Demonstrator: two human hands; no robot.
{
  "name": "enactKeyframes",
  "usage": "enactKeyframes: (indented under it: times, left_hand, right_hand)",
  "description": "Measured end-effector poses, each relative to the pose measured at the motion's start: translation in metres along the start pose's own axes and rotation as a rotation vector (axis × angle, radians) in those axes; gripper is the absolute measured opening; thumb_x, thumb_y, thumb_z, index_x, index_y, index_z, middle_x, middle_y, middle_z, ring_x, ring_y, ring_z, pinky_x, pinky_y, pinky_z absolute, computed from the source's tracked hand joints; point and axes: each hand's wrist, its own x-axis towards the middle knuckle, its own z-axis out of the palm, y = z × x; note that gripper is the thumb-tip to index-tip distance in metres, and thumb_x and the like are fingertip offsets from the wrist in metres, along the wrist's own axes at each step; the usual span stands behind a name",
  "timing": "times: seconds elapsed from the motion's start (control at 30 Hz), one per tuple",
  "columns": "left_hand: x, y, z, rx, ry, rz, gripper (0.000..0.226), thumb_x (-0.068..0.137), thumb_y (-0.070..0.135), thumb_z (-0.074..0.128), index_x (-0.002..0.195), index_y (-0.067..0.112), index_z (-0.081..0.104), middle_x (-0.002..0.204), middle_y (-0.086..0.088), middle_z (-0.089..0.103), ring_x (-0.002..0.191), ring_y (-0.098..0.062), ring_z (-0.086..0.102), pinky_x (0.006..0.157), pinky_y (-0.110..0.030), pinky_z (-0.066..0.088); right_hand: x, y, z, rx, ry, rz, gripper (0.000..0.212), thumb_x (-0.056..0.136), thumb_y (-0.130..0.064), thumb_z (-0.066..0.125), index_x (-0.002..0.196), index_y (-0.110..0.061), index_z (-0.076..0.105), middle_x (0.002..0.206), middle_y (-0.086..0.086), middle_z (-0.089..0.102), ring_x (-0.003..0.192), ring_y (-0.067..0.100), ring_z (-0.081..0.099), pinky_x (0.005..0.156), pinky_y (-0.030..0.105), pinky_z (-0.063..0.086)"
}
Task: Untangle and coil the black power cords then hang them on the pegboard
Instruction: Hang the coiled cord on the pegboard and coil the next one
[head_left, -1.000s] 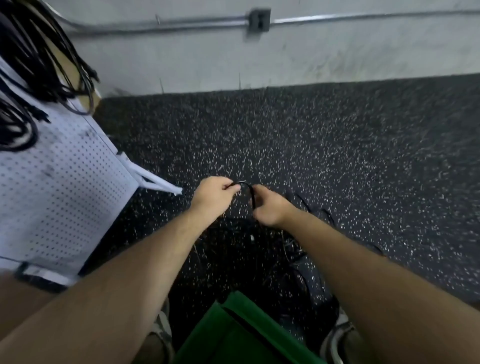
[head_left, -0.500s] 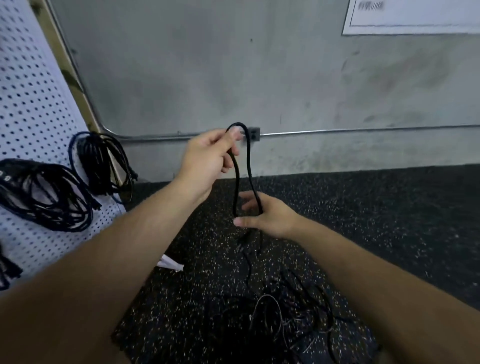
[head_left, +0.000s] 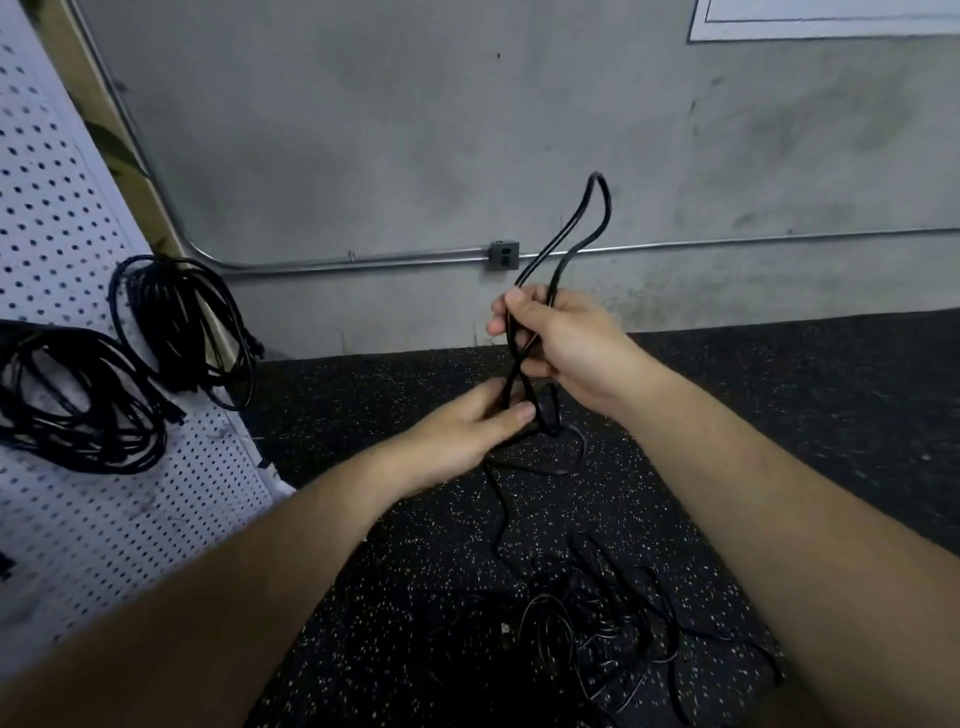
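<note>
My right hand (head_left: 566, 343) grips a black power cord (head_left: 582, 228) whose doubled loop stands up above the fist. Just below it, my left hand (head_left: 467, 431) pinches the same cord where its strands cross. From there the cord drops to a tangled pile of black cords (head_left: 587, 618) on the floor. The white pegboard (head_left: 93, 519) leans at the left, and two coiled black cords hang on it: one coil (head_left: 182, 327) nearer the wall, another coil (head_left: 67, 400) at the left edge.
A grey concrete wall with a metal conduit (head_left: 363, 258) and an outlet box (head_left: 503, 256) runs behind. The floor is black speckled rubber (head_left: 779, 395). A white sheet (head_left: 826, 21) hangs at the upper right of the wall.
The hands swapped heights: my right hand rose and now grips the cord with the loop above it, while my left hand dropped below it. A second earlier both were low at the floor.
</note>
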Motion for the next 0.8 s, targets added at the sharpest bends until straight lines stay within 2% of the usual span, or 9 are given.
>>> enactKeyframes:
  times: [0.1,0.17,0.23,0.4,0.47,0.57,0.67,0.73,0.8]
  left_hand:
    - [0.006,-0.001,-0.004,0.017,-0.033,-0.019,0.035,0.1,0.038,0.062,0.131,0.045,0.047,0.126,0.029,0.054,0.12,0.01,0.049,0.112,-0.033,0.038]
    - [0.01,-0.003,-0.009,-0.078,-0.062,-0.03,0.062,0.09,0.046,0.071,0.146,0.034,0.045,0.139,0.017,0.057,0.131,-0.002,0.05,0.116,-0.036,0.033]
    - [0.012,-0.004,-0.01,-0.249,-0.074,-0.031,0.074,0.085,0.049,0.069,0.151,0.025,0.043,0.138,0.005,0.064,0.125,-0.013,0.06,0.117,-0.038,0.035]
    - [0.016,0.0,-0.012,-0.088,0.036,0.02,0.021,0.101,0.033,0.06,0.12,0.038,0.066,0.109,0.004,0.074,0.093,-0.019,0.071,0.097,-0.037,0.054]
    - [0.019,0.0,-0.015,0.079,0.118,0.002,0.014,0.101,0.039,0.059,0.107,0.036,0.071,0.084,0.001,0.07,0.08,-0.018,0.066,0.079,-0.036,0.049]
    - [0.02,-0.001,-0.017,0.109,0.159,0.005,0.016,0.099,0.039,0.062,0.108,0.031,0.072,0.072,0.007,0.063,0.07,-0.011,0.059,0.071,-0.033,0.047]
    - [0.019,0.0,-0.012,0.034,0.174,0.053,0.011,0.101,0.031,0.06,0.104,0.037,0.069,0.063,0.015,0.058,0.063,-0.005,0.056,0.065,-0.025,0.048]
    - [0.019,0.003,-0.01,-0.031,0.237,0.096,0.014,0.103,0.03,0.056,0.098,0.035,0.068,0.065,0.01,0.057,0.062,-0.006,0.056,0.061,-0.021,0.046]
    - [0.018,0.008,-0.012,-0.172,0.29,0.106,0.017,0.104,0.028,0.055,0.096,0.029,0.07,0.072,0.008,0.063,0.065,-0.006,0.058,0.058,-0.019,0.047]
  right_hand:
    - [0.002,-0.005,-0.008,0.09,0.04,0.001,0.019,0.106,-0.03,0.051,0.095,-0.023,0.065,0.083,-0.01,0.072,0.069,0.002,0.052,0.057,0.021,0.04]
    - [0.004,-0.006,-0.01,0.104,0.043,0.008,0.018,0.106,-0.029,0.052,0.097,-0.022,0.065,0.086,-0.008,0.073,0.068,0.003,0.052,0.053,0.018,0.04]
    - [0.005,-0.006,-0.01,0.114,0.027,0.012,0.018,0.106,-0.028,0.052,0.098,-0.02,0.066,0.091,-0.005,0.075,0.067,0.004,0.051,0.047,0.016,0.039]
    - [0.001,-0.005,-0.017,-0.029,-0.041,-0.046,0.022,0.109,-0.022,0.046,0.109,-0.008,0.064,0.105,0.01,0.075,0.068,0.019,0.061,0.046,0.026,0.042]
    - [-0.002,-0.005,-0.021,-0.173,-0.037,-0.044,0.026,0.11,-0.022,0.042,0.119,-0.006,0.06,0.105,0.009,0.072,0.069,0.017,0.067,0.045,0.025,0.045]
    - [-0.003,-0.001,-0.027,-0.2,0.018,-0.019,0.03,0.11,-0.025,0.039,0.122,-0.004,0.058,0.097,0.009,0.068,0.069,0.012,0.068,0.047,0.024,0.047]
    - [-0.002,0.002,-0.032,-0.164,0.007,-0.034,0.033,0.105,-0.035,0.051,0.124,-0.008,0.059,0.101,0.004,0.071,0.081,0.012,0.072,0.063,0.029,0.057]
    - [-0.004,0.005,-0.039,-0.28,-0.134,-0.034,0.049,0.094,-0.051,0.062,0.131,-0.019,0.058,0.116,-0.005,0.072,0.104,0.008,0.07,0.083,0.029,0.058]
    - [-0.01,0.01,-0.042,-0.536,-0.322,-0.016,0.058,0.089,-0.055,0.067,0.138,-0.026,0.055,0.129,-0.013,0.066,0.116,0.003,0.062,0.089,0.019,0.049]
